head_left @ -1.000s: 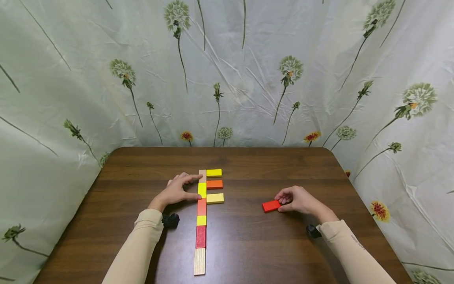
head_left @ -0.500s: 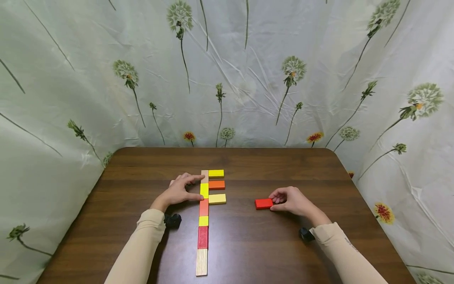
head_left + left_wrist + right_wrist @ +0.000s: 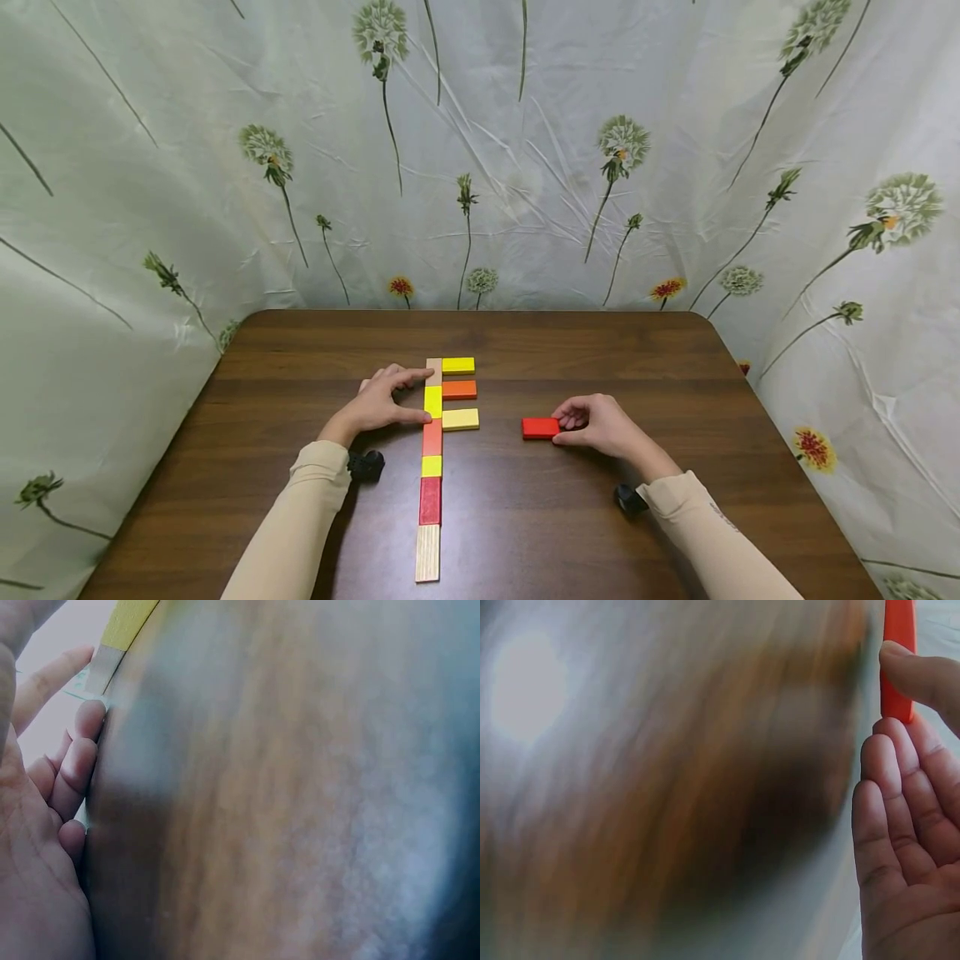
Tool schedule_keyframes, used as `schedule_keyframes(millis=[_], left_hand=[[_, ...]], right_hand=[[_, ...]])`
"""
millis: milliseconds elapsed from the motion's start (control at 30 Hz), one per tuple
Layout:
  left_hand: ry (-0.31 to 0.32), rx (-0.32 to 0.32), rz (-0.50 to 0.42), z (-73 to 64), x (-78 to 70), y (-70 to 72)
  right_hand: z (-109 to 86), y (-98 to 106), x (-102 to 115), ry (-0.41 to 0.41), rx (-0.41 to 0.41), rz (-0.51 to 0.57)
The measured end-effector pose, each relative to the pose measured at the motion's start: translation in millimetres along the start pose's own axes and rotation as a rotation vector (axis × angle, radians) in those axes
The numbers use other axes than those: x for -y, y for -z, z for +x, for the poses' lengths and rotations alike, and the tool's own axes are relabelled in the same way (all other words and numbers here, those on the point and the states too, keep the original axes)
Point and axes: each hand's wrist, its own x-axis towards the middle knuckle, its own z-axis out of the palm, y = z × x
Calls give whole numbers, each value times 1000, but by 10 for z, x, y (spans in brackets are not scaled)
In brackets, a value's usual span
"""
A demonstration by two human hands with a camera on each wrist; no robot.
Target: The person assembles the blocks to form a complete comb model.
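Note:
My right hand [image 3: 600,427] pinches the near end of a flat red wooden block [image 3: 540,428] between thumb and fingers. In the right wrist view the thumb lies on one face of this red block [image 3: 897,664]. My left hand [image 3: 377,404] has thumb and index finger spread and fairly straight, their tips on a column of end-to-end blocks. The index fingertip touches the plain wood block [image 3: 433,364] at the far end; the thumb tip is where the yellow block [image 3: 432,402] meets the salmon block [image 3: 432,438]. In the left wrist view the other fingers hang loosely bent.
Toward me the column continues with a short yellow block [image 3: 431,466], a dark red block [image 3: 430,500] and a striped wood block [image 3: 427,552]. Yellow [image 3: 458,365], orange [image 3: 459,389] and pale yellow [image 3: 461,419] blocks jut right from it. A floral curtain [image 3: 540,208] hangs behind the brown table [image 3: 570,342].
My right hand has moved left with the red block, bringing it closer to the column and turning it level with the side blocks. My left hand has kept its place on the column.

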Motion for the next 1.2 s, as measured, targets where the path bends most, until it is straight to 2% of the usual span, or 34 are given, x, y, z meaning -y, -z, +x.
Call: schedule_keyframes(millis=[267,933,1200], left_hand=[[-12,-5,-2,-22,-9,16],[18,2,-9,-4,-12,16],[2,2,-5,-19,-7,17]], right_hand=[[54,-96,132,5,-7,79],[196,-411,361,-18,13,77],[254,-575,496,-14,31,92]])
